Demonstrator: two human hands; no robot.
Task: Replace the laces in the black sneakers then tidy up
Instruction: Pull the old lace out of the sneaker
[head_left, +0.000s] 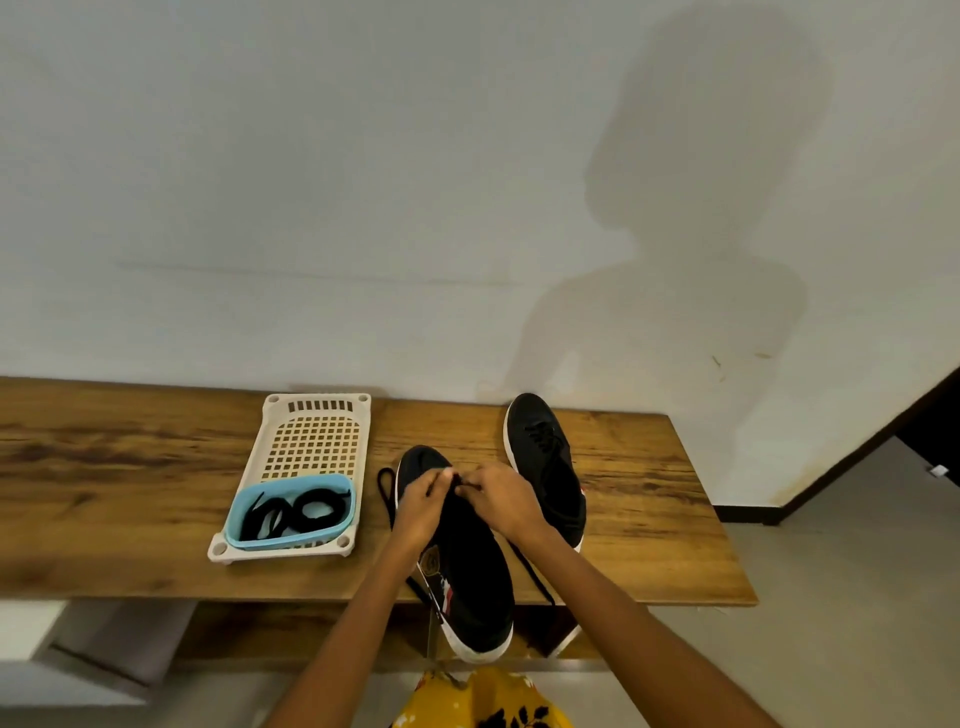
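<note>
Two hands meet on top of the near black shoe (467, 566). The left hand (418, 512) and the right hand (501, 499) both pinch a black lace (387, 496) between their fingertips, near the toe end. One end of the lace loops out just left of the left fingers. The other end runs down past the right wrist and hangs off the wooden table (130, 509). A second black shoe (545, 462) sits just right of the right hand. Left of the fingers is a cream tray (317, 415) holding a blue tub (244, 519) with more black laces (298, 512) inside.
</note>
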